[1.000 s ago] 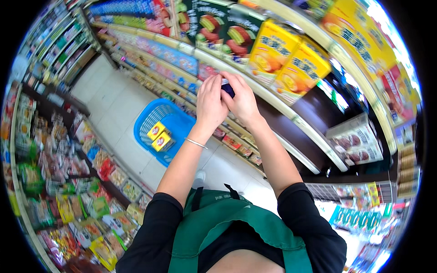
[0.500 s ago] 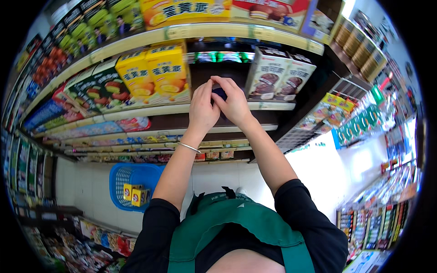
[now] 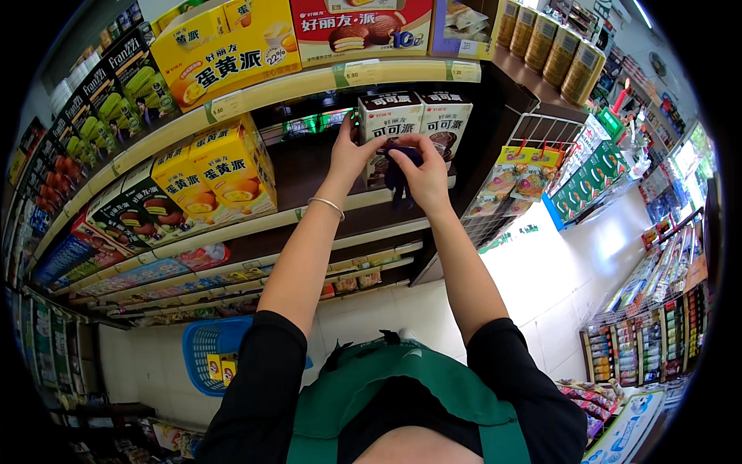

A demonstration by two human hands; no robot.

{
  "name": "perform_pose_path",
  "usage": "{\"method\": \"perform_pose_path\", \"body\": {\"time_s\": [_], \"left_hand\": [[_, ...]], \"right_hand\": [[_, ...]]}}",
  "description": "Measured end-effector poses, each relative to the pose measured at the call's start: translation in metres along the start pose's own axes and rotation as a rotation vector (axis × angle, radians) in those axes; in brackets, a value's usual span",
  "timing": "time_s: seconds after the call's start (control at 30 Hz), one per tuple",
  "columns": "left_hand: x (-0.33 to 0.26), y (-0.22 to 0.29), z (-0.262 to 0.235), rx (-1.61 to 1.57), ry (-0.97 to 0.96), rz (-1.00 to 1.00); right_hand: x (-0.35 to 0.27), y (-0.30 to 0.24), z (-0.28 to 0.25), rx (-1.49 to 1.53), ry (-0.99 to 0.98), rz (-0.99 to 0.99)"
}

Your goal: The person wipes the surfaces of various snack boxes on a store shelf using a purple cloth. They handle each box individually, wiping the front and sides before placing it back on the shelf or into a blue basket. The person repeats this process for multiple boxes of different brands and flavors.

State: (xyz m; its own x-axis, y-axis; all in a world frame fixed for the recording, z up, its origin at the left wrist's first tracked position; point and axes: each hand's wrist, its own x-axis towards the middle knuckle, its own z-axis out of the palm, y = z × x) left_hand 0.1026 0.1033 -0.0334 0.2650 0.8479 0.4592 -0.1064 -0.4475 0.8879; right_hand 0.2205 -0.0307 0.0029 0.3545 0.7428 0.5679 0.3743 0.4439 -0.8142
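Both my arms reach up to a shop shelf. My left hand (image 3: 349,155) grips the left edge of a white and dark brown snack box (image 3: 389,128) standing on the shelf. My right hand (image 3: 421,176) holds a dark blue cloth (image 3: 400,172) pressed against the front of that box. A second box of the same kind (image 3: 447,124) stands just to its right. I wear a thin bracelet (image 3: 328,205) on the left wrist.
Yellow boxes (image 3: 232,166) and dark green boxes (image 3: 158,209) fill the shelf to the left. A blue basket (image 3: 202,352) with small yellow boxes sits on the white floor. A wire rack (image 3: 533,166) with hanging packets stands at the right, more shelves beyond.
My view has swung right and upward along the shelf. My hands moved from the yellow boxes to the white and brown box, the cloth still in the right hand.
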Motion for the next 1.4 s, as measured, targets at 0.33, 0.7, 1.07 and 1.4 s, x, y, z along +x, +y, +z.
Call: {"method": "perform_pose_path", "body": {"time_s": [0.33,0.7,1.07,1.4], "left_hand": [[-0.043,0.034,-0.003,0.101,0.091,0.154],[-0.112,0.077,-0.042,0.115,0.24,0.279],[-0.118,0.088,-0.051,-0.163,0.218,0.004],[-0.087,0.104,-0.09,-0.386,0.342,-0.146]], "right_hand": [[0.01,-0.032,-0.022,0.287,0.268,-0.109],[0.009,-0.096,0.015,-0.565,-0.265,-0.708],[0.008,-0.072,0.034,-0.061,0.08,-0.6],[-0.092,-0.053,0.039,-0.638,-0.608,-0.846]]}}
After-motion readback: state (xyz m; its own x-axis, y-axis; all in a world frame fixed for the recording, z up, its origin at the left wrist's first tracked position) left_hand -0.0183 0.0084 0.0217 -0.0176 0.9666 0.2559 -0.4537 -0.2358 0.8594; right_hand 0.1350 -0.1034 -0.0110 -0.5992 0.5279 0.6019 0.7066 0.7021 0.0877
